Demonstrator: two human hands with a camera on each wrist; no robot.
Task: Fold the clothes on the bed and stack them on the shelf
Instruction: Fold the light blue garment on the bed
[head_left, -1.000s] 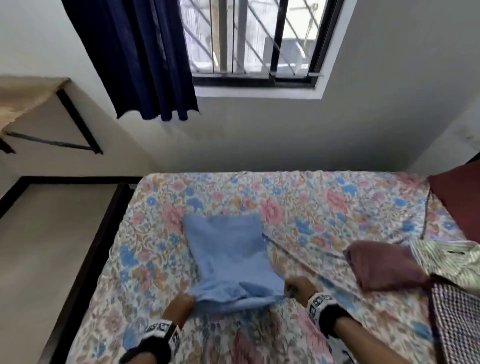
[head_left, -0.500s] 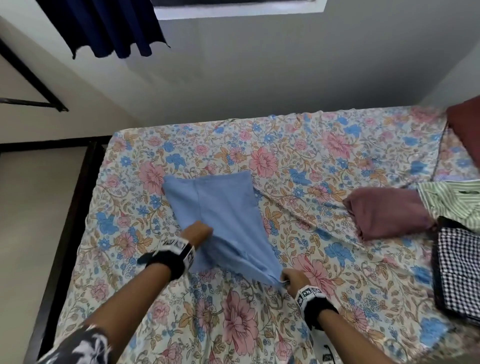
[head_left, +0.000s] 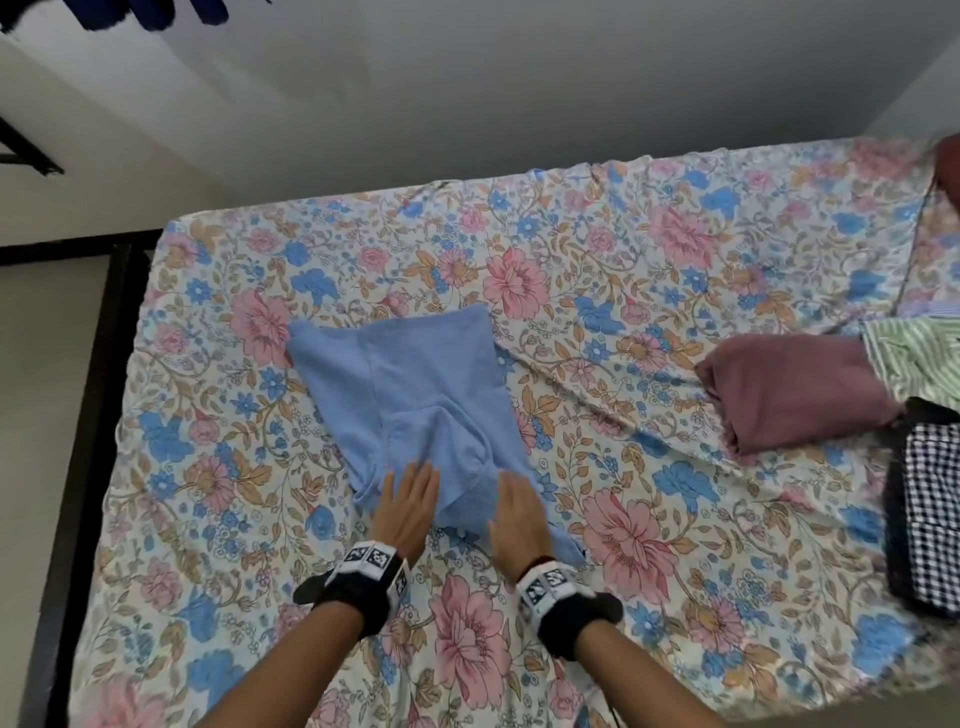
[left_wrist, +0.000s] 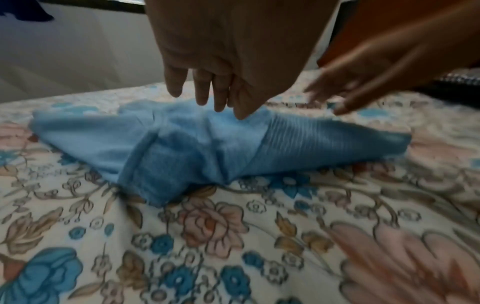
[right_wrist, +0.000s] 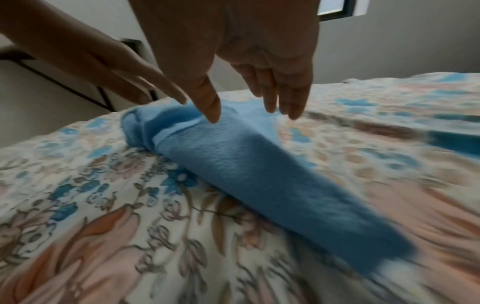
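A light blue garment lies partly folded on the floral bed sheet, its near end doubled over into a bump. My left hand lies flat on the near left part of it, fingers straight. My right hand lies flat beside it on the near right part. In the left wrist view the straight fingers hover just at the blue garment. The right wrist view has the fingers spread over the blue garment. Neither hand grips anything.
A folded maroon garment lies on the right of the bed. Beside it are a green striped shirt and a black-and-white checked cloth. A dark bed frame runs along the left edge, with floor beyond. A wall stands behind the bed.
Both hands let go of the garment's near edge after folding it over, and now lie flat on the fold. The head view has tilted further down toward the bed.
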